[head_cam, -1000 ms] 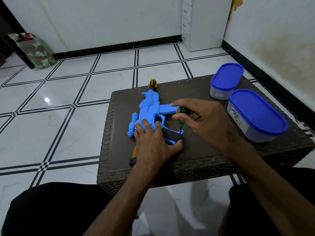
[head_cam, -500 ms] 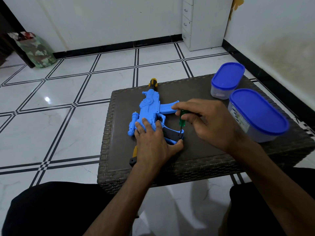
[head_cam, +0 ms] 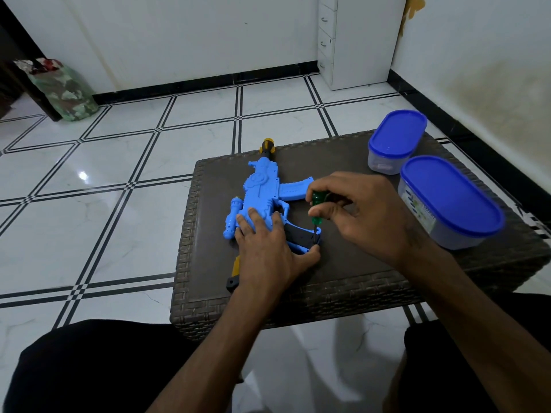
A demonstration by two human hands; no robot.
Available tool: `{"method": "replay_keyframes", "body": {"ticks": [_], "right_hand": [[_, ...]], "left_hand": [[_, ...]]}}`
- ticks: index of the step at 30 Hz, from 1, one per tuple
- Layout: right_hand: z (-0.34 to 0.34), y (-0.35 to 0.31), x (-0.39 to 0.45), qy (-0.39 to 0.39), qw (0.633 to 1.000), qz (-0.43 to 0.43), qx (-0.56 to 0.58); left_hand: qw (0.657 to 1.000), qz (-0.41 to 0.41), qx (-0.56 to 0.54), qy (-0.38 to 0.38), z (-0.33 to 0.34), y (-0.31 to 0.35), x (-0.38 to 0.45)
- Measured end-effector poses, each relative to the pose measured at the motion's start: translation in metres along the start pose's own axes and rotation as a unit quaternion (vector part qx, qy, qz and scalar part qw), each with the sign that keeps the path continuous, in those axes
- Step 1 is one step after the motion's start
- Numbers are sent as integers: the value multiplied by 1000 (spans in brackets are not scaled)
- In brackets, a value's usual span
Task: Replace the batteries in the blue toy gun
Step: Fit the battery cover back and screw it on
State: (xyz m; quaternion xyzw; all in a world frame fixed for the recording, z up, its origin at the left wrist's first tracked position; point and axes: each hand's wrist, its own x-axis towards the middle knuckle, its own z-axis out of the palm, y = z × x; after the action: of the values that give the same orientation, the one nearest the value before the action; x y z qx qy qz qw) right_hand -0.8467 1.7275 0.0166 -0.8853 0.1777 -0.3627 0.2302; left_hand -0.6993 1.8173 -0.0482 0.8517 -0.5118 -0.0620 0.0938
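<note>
The blue toy gun (head_cam: 261, 192) lies on its side on the dark wicker table (head_cam: 343, 263), muzzle pointing away from me, its yellow and black stock near the front edge. My left hand (head_cam: 268, 248) presses flat on the gun's body, thumb against the end of the grip. My right hand (head_cam: 363, 216) pinches a small green-handled screwdriver (head_cam: 316, 204), held upright. Its tip rests on the black panel (head_cam: 299, 236) of the grip.
Two clear tubs with blue lids stand at the table's right side, a small one (head_cam: 395, 141) behind a larger one (head_cam: 450, 201). A white drawer unit (head_cam: 351, 40) stands in the far corner, a patterned bag (head_cam: 59, 87) at far left. My knees sit below the table.
My right hand's fingers have shifted around the screwdriver handle, consistent with a twist. The left hand and the gun have stayed put.
</note>
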Motion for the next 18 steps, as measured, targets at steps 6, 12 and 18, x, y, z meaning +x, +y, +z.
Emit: {"method": "replay_keyframes", "body": {"ticks": [6,12,18], "right_hand": [[3,-1,1,21,1000,-3,-22],[4,-1,2,31,999,0,-18],[6,1,0,49,999,4,-20]], "left_hand": [[1000,1,-1,1,0,0,1],[1000,0,3,11,1,0,0],[1000,-2,-3,17,1,1,0]]}}
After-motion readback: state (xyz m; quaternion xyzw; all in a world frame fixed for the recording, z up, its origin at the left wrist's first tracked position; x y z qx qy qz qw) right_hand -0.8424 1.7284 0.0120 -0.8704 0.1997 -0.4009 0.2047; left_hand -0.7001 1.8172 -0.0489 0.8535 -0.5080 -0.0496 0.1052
